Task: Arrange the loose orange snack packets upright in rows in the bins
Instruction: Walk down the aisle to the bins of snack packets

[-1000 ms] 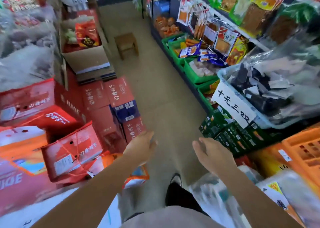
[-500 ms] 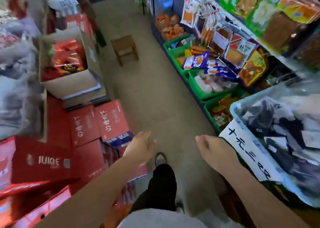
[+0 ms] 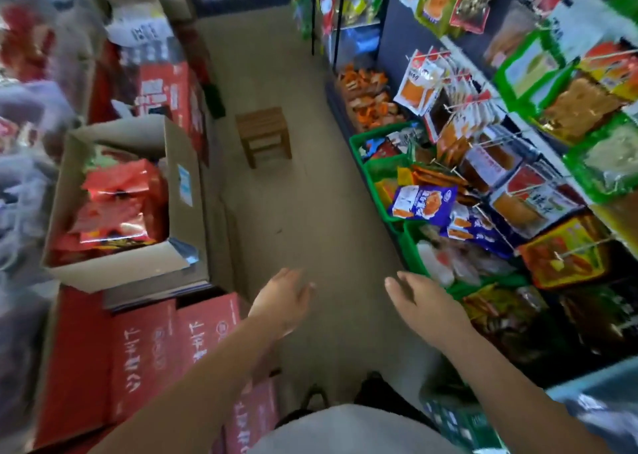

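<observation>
Head view, shop aisle.

Hard to make out:
- Left edge of frame is smeared; the goods there are unreadable.
- Shelf packets [image 3: 538, 63] at upper right are blurred and cut off by the frame.
- Tub [image 3: 593, 384] at the lower right corner is cut off; contents unclear.
- Shoes [image 3: 374, 383] are partly hidden behind the person's grey garment at the bottom edge.
- Contents of the nearest bin are a pale blur.

Hands:
- Left hand [image 3: 283, 301]: released, fingers loosely extended, holding nothing. It hangs over the floor [image 3: 310, 212], just beside the red cartons [image 3: 148, 350].
- Right hand [image 3: 419, 301]: released, fingers fairly straight and together, holding nothing. It is just beside the rim of the nearest of the green bins [image 3: 371, 170]; whether it touches cannot be told.

Task items:
- Orange packets [image 3: 371, 99]: a loose heap low on the right, at the far end of the row beyond the green bins and well apart from both hands.

Other stock:
- Purple packet [image 3: 423, 199] lies across the middle bin.
- Hanging packets [image 3: 419, 87] are on pegs above the bins.
- Open box [image 3: 179, 191] on the left holds red bags [image 3: 117, 205].
- Stool [image 3: 264, 136] stands mid-aisle, upright.
</observation>
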A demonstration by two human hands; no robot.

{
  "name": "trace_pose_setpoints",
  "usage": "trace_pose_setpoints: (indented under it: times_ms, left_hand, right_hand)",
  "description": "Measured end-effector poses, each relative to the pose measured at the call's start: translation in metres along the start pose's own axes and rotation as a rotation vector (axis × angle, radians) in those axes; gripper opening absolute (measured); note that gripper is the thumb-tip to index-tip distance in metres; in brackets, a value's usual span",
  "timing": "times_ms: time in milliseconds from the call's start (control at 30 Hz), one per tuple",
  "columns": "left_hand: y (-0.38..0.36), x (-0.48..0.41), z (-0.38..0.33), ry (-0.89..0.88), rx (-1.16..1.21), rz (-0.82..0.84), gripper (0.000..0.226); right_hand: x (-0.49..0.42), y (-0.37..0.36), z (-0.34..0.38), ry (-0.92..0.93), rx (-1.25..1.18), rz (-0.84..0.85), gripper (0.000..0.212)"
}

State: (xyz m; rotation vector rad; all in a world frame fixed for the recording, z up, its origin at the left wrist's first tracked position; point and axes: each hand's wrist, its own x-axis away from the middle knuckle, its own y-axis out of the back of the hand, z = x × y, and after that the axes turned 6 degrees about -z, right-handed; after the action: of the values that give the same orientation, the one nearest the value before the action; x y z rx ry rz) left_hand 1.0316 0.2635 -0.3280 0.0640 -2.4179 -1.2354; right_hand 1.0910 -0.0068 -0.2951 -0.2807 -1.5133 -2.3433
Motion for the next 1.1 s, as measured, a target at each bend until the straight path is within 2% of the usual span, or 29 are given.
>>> trace_pose_setpoints:
  times_ms: [267, 367, 500, 700, 967, 1100]
  left_hand:
    - [0.035, -0.187, -0.046, 0.084, 0.021, -0.011, 0.051]
    - [0.061, -0.247, -0.060, 0.124, 0.050, -0.062, 0.051]
    - [0.108, -0.318, -0.067, 0.205, 0.089, -0.124, 0.050]
    - [0.173, -0.440, -0.048, 0.265, 0.124, -0.175, 0.047]
    - [0.268, -0.627, -0.023, 0.215, 0.121, -0.125, 0.059]
    - [0.315, -0.716, -0.026, 0.178, 0.103, -0.081, 0.059]
  right_hand:
    - [-0.202, 0.056, 0.019, 0.080, 0.017, -0.080, 0.055]
    - [-0.278, 0.080, 0.040, 0.132, 0.006, -0.057, 0.061]
    - [-0.375, 0.108, 0.082, 0.186, 0.062, 0.018, 0.054]
    - [-0.517, 0.111, 0.162, 0.236, -0.002, 0.104, 0.051]
    - [-0.691, 0.125, 0.265, 0.138, -0.080, 0.139, 0.048]
    - [-0.760, 0.146, 0.297, 0.091, -0.128, 0.094, 0.066]
